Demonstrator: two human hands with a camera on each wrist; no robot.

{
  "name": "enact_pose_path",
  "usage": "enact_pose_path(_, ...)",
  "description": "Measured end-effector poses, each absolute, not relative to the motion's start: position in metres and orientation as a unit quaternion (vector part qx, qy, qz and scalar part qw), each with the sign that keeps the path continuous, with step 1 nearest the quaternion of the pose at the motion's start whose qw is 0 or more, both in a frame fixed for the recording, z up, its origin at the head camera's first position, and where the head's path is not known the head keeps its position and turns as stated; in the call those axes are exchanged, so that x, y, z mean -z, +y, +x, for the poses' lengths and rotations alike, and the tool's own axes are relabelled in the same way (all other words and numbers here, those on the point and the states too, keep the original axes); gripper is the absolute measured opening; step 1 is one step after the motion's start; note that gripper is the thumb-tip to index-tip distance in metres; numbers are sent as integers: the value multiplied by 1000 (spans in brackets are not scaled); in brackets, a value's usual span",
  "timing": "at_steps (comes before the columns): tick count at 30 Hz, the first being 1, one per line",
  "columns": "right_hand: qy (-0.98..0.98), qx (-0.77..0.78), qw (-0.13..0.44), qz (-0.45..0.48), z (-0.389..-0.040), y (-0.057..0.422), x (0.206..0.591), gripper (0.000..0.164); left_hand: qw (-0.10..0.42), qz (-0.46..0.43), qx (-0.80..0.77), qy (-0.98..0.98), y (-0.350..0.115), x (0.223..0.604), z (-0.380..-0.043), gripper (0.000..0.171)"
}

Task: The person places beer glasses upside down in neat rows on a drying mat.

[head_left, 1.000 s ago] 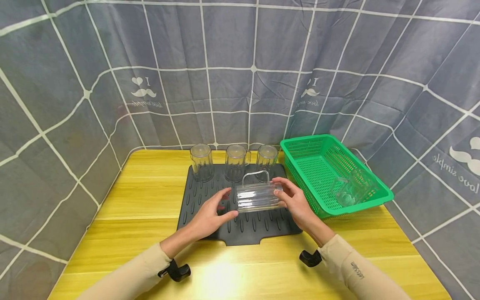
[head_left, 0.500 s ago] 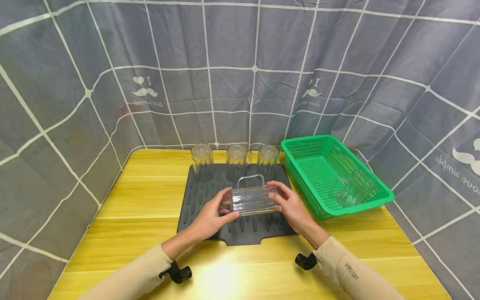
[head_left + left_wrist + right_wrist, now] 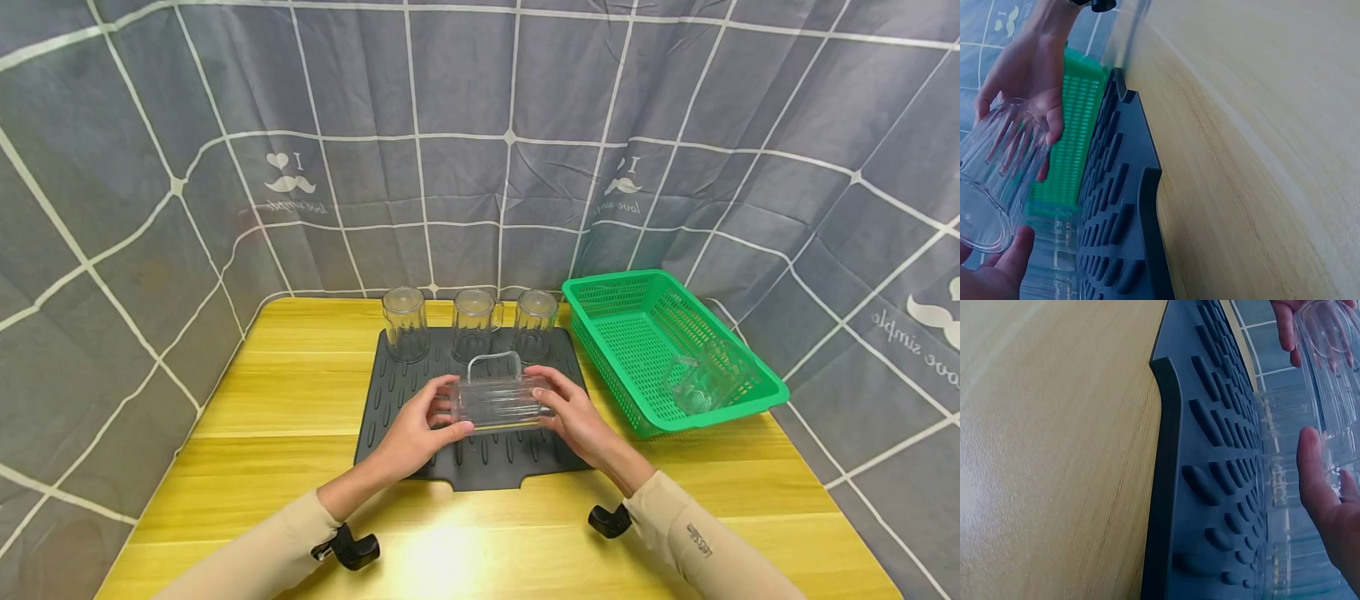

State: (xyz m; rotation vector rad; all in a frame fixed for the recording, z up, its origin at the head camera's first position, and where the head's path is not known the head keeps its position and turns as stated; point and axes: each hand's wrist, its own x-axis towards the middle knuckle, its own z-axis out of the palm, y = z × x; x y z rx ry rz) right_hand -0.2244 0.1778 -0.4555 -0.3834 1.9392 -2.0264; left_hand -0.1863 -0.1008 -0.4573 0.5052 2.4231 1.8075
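Note:
A clear glass mug (image 3: 491,404) with ribbed sides lies on its side in the air over the dark ridged mat (image 3: 483,477), its handle pointing toward the back. My left hand (image 3: 415,427) grips the left end, thumb in front and fingers behind. The other end is held by my right hand (image 3: 579,421), with the thumb on the near side. Through the glass (image 3: 997,165) in the left wrist view, the right hand's fingers show behind it. The right wrist view has the mug (image 3: 1335,387) at its right edge, partly cut off.
Three glass mugs, a left one (image 3: 406,327), a middle one (image 3: 471,329) and a right one (image 3: 535,327), stand along the mat's back edge. A green plastic basket (image 3: 603,367) at the right holds another glass mug (image 3: 708,379). A grey curtain (image 3: 465,183) encloses the wooden table (image 3: 300,375).
The mug has shifted left and slightly toward me. My left hand, earlier spread beside its end, now grips it. The right hand moved left along with it.

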Motion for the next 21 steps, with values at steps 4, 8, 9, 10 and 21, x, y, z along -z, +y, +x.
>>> enact_pose_path(4, 661, 716, 176, -139, -224, 177, 455, 50, 31, 167, -601, 781, -103, 455, -186, 70)
enact_pose_path(8, 658, 713, 191, -147, -224, 176, 455, 54, 16, 170, -597, 784, -107, 452, -187, 68)
enact_pose_path(9, 658, 712, 193, -149, -224, 176, 455, 54, 13, 171, -595, 786, -108, 452, -187, 68)
enact_pose_path(10, 658, 711, 196, -151, -224, 176, 455, 54, 10, 172, -592, 787, -109, 452, -187, 67)
enact_pose_path(21, 677, 683, 209, -177, -226, 176, 457, 51, -21, 175, -564, 807, -122, 447, -185, 68)
